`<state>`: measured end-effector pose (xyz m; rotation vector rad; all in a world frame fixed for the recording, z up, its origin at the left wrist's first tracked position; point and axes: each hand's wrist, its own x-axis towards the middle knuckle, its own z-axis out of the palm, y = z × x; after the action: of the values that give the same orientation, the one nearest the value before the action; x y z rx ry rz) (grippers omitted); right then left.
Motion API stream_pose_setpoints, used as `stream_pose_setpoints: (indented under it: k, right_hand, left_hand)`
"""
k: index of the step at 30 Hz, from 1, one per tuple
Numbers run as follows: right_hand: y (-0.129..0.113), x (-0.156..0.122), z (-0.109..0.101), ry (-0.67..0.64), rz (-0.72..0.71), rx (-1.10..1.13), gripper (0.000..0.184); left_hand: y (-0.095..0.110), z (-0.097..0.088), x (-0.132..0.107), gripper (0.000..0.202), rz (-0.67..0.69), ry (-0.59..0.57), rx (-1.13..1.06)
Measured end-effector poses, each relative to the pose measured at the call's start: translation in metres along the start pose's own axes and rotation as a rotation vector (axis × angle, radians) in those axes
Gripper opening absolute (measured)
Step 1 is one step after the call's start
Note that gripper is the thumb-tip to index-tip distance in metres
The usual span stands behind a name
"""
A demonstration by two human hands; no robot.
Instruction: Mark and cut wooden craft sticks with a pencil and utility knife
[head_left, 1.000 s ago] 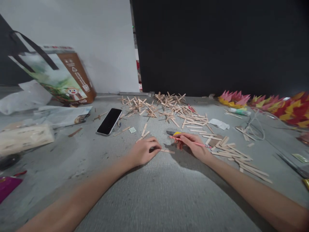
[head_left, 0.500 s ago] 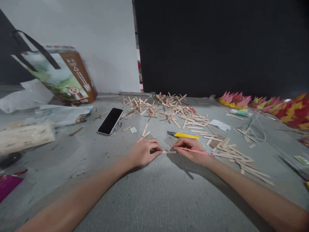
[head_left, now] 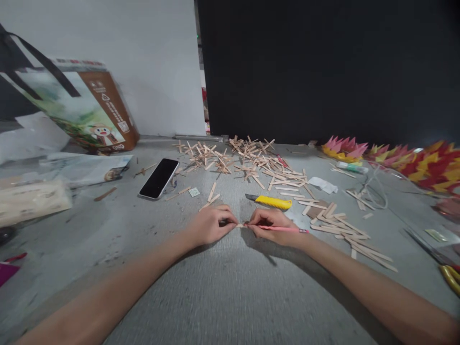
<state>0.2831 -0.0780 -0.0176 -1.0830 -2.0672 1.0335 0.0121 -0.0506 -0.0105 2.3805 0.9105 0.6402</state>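
Note:
At the middle of the table, my left hand (head_left: pixel 212 224) pinches the left end of a short wooden craft stick (head_left: pixel 240 225) held low over the surface. My right hand (head_left: pixel 275 225) is closed around a pink pencil (head_left: pixel 289 229), whose tail points right toward my wrist. The fingertips of that hand meet the right part of the stick, and they hide the pencil's tip. Just beyond my right hand lies a yellow utility knife (head_left: pixel 273 202) with its dark blade end to the left. A few loose sticks (head_left: pixel 212 192) lie beyond my left hand.
Crossed stick pieces (head_left: pixel 212 155) pile up at the back, and loose craft sticks (head_left: pixel 345 225) spread to the right. A phone (head_left: pixel 159 178) and a printed bag (head_left: pixel 89 110) stand left. Scissors (head_left: pixel 436 256), a glue stick (head_left: pixel 348 167) and folded paper pieces (head_left: pixel 347 148) are on the right.
My right hand, with the pencil, has moved left along the stick, closer to my left hand. The whole view has shifted slightly; the left hand keeps its pinch.

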Motion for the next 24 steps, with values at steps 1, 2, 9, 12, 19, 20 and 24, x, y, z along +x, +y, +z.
stream_pose_setpoints:
  k: [1,2,9,12,19,20,24]
  right_hand:
    - [-0.0007,0.0000,0.0001,-0.004,0.011,0.008,0.025]
    - [-0.0013,0.0001,0.0005,-0.003,0.028,0.019,0.026]
    - [-0.0003,0.0023,0.0037,0.012,0.083,0.110,0.026]
    - [0.0016,0.0028,0.0037,0.007,0.081,0.099,0.026]
    - [0.0040,0.0036,0.0021,-0.012,0.024,0.079,0.026]
    - [0.0042,0.0036,0.0019,-0.018,0.015,0.083,0.026]
    - [0.0055,0.0034,0.0018,-0.021,0.047,0.077,0.026]
  left_hand:
    - [-0.0005,0.0001,0.0000,0.013,0.005,0.003,-0.003]
    - [-0.0010,0.0002,0.0000,0.013,0.013,0.003,-0.002]
    - [-0.0030,0.0004,0.0001,0.016,0.051,-0.007,0.018]
    - [-0.0038,0.0005,-0.0002,0.017,0.067,-0.007,0.021]
    - [-0.0045,0.0007,-0.0014,0.017,0.072,-0.015,0.025]
    - [-0.0042,0.0007,-0.0015,0.016,0.070,-0.014,0.025]
    - [-0.0035,0.0010,-0.0014,0.016,0.073,-0.013,0.018]
